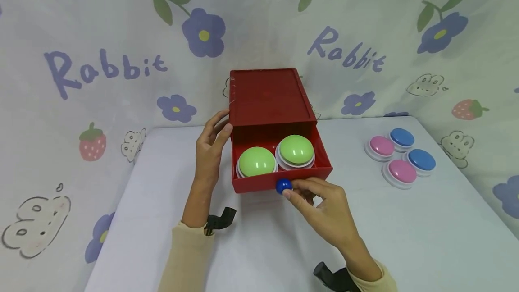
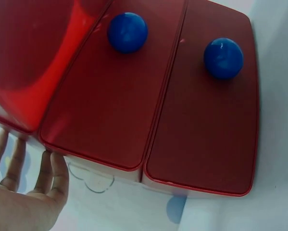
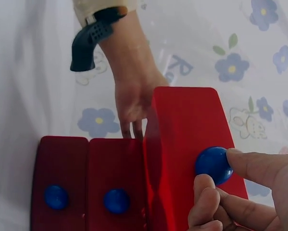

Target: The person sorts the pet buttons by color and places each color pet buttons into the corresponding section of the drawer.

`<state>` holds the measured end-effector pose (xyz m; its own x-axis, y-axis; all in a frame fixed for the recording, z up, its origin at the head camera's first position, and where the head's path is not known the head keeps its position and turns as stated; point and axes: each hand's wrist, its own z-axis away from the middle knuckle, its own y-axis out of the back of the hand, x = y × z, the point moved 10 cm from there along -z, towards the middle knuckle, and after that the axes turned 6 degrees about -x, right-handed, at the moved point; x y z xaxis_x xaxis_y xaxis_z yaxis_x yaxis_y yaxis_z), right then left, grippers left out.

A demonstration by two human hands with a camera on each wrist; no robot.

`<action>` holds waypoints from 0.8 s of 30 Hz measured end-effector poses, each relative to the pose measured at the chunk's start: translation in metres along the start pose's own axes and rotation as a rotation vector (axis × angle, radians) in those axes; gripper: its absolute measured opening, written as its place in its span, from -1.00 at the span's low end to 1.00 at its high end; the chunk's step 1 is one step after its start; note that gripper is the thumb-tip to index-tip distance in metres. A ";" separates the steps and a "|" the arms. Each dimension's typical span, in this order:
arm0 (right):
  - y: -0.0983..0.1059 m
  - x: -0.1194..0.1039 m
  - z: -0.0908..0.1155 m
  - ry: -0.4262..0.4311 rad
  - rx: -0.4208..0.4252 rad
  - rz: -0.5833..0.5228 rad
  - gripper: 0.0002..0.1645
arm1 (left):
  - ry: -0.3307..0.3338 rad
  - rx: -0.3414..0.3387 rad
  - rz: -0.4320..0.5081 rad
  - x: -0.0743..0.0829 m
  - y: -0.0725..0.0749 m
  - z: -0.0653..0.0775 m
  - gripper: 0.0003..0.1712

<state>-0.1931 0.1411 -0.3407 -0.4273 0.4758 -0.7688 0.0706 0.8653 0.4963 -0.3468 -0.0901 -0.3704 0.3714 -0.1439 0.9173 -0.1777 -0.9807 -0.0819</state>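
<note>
A red drawer cabinet (image 1: 270, 98) stands toward the back of the table, its top drawer (image 1: 253, 184) pulled out. Inside sit two round lime-green domes on white bases: the left dome (image 1: 257, 161) and the right dome (image 1: 297, 149). With thumb and fingers, my right hand (image 1: 326, 208) pinches the blue knob (image 1: 283, 186) on that drawer's front. My left hand (image 1: 210, 152) rests against the cabinet's left side with relaxed fingers. In the left wrist view, two closed drawers carry a blue knob (image 2: 127, 32) and another blue knob (image 2: 223, 58).
Right of the cabinet are two pink domes, the nearer pink dome (image 1: 402, 171) among them, and two blue domes, including a farther blue dome (image 1: 402, 137). A white cloth covers the table (image 1: 405, 238). Behind hangs a patterned curtain (image 1: 259, 21) with flowers and "Rabbit" lettering.
</note>
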 end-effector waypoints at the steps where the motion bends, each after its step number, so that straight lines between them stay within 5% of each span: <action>1: 0.000 0.001 -0.002 0.000 0.003 -0.001 -0.84 | -0.002 -0.006 0.006 -0.001 -0.001 0.000 -0.45; 24: 0.000 0.006 -0.014 -0.023 0.023 -0.041 -0.84 | -0.008 -0.007 0.021 0.006 -0.001 -0.001 -0.48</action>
<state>-0.2082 0.1416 -0.3393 -0.4094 0.4435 -0.7973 0.0743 0.8872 0.4554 -0.3449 -0.0896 -0.3641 0.3749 -0.1652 0.9122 -0.1921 -0.9765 -0.0979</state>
